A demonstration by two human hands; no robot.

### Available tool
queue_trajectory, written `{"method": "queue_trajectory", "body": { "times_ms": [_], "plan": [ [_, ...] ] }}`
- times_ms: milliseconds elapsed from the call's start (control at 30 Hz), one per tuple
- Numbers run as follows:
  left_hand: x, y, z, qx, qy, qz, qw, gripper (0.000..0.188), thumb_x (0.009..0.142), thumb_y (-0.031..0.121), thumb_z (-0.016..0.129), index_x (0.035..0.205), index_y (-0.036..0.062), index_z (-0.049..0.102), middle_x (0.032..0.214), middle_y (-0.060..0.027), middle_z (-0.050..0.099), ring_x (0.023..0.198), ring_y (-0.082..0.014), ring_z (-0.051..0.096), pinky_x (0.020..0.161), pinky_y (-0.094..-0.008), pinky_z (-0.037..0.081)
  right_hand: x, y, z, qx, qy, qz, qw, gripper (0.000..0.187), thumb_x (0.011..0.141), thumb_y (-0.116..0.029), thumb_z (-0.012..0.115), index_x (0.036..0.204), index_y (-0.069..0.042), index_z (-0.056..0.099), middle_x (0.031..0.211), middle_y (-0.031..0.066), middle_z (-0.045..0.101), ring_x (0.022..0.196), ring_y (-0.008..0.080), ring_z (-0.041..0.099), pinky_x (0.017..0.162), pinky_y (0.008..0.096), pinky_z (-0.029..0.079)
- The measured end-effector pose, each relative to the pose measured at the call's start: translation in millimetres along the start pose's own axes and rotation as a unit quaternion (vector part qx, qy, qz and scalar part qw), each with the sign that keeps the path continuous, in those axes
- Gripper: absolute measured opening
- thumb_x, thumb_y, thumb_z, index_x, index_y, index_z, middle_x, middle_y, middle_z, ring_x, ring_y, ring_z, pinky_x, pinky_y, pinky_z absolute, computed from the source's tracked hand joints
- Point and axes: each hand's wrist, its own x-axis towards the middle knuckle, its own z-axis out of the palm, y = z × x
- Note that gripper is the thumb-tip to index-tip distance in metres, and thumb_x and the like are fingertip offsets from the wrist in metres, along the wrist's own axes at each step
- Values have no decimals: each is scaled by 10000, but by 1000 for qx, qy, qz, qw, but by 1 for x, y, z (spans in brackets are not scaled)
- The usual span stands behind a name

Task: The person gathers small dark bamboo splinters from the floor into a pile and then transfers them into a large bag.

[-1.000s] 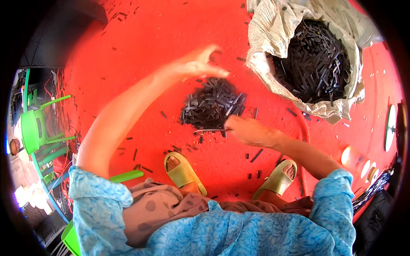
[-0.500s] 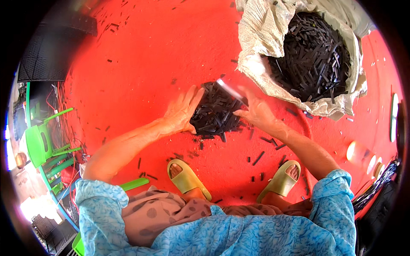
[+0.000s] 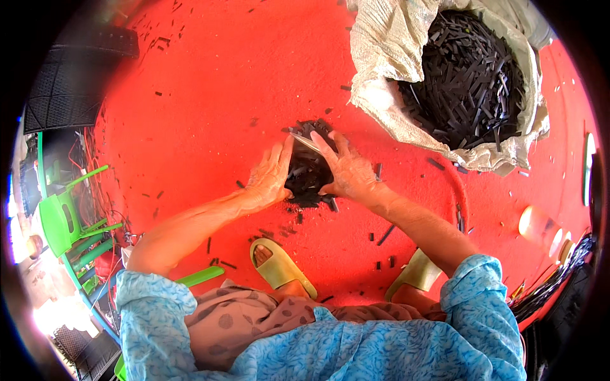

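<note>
Pile of short black strips [image 3: 309, 179] on a red floor [image 3: 210, 95], lying between the person's two hands, a little beyond the feet. The left hand [image 3: 270, 174] rests against the left side of the pile, unclenched, with thumb and fingers spread. The right hand [image 3: 351, 173] flanks the right side, its thumb toward the near edge and its fingers extended toward the far edge. A slim, pale tool [image 3: 306, 142] slants across the far part of the pile and meets the right fingers; whether they grasp it cannot be told. Far right, a beige woven sack [image 3: 386, 60] stands with its mouth rolled back, holding a mass of similar strips [image 3: 469, 76]. Loose strips lie scattered around the pile. Near the person, two olive sandals [image 3: 283, 272] are worn to left and right, and light-blue patterned sleeves [image 3: 152, 291] end at the elbows. At left, a bright green chair [image 3: 58, 219] stands beside tangled red cords.
</note>
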Motion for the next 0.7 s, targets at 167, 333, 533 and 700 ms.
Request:
{"method": "queue_trajectory", "body": {
  "times_ms": [167,333,533,700],
  "plan": [
    [1,-2,11,-32,38,-13,999,883,533,26,700,1268,5,212,1077,-204,371,996,-397,416,781,-457,433,9,-20,5,82,-21,68,994,1097,531,-194,796,1367,-182,85,1211,193,331,928,415,524,722,438,492],
    [12,-5,18,-110,40,-28,993,790,556,76,688,1225,4,275,1070,-210,388,1017,-410,394,845,-458,394,15,-15,22,139,9,110,984,979,569,-182,762,1338,-131,159,1167,216,347,947,408,509,722,430,488],
    [14,7,9,-289,50,-14,956,704,586,11,628,1217,81,323,1125,-161,403,1038,-323,411,779,-389,467,14,8,42,207,125,27,970,681,589,-70,668,1182,-43,334,1129,225,395,888,414,530,762,398,477],
    [15,8,5,-557,6,-68,828,688,604,-73,577,1215,114,320,1131,-114,404,1038,-255,446,622,-324,533,16,0,23,498,32,30,866,579,627,-27,628,1135,-65,355,982,111,514,886,202,522,769,294,433]
  ]
}}
